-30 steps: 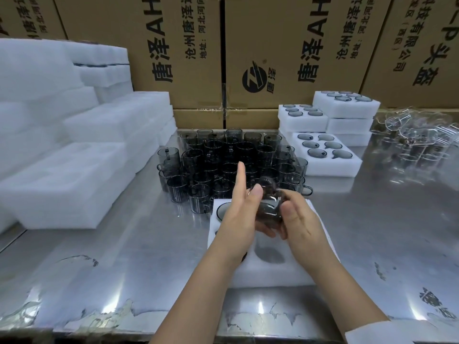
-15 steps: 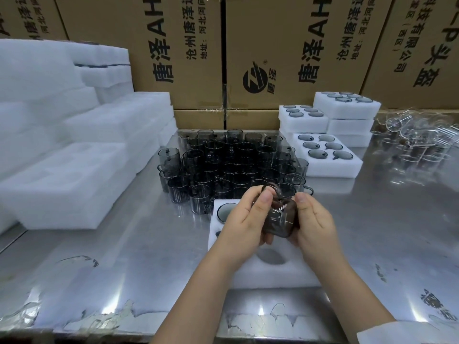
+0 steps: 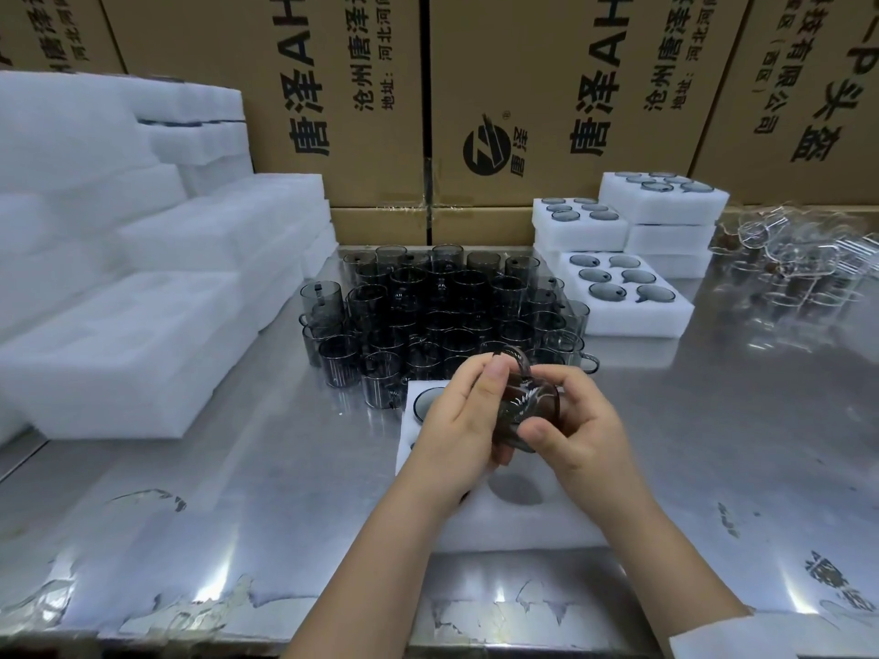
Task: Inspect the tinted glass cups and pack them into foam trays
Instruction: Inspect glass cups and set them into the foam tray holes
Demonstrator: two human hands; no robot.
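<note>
Hands: left hand [image 3: 454, 423] and right hand [image 3: 587, 437] pinch one tinted cup [image 3: 528, 411] between curled fingers, tilted, just above the near tray [image 3: 518, 523]; inspection under way, I judge.
Near tray: near edge of worktop [image 3: 238, 516]; one seated cup [image 3: 424, 402] in far-left pocket, one pocket empty, rest hidden by hands.
Loose cups [image 3: 452, 306]: mid-worktop cluster, unpacked; bulk remains.
Filled trays [image 3: 632, 325]: far right, stacked, done.
Unclear: cluster count; lower trays' contents.
</note>
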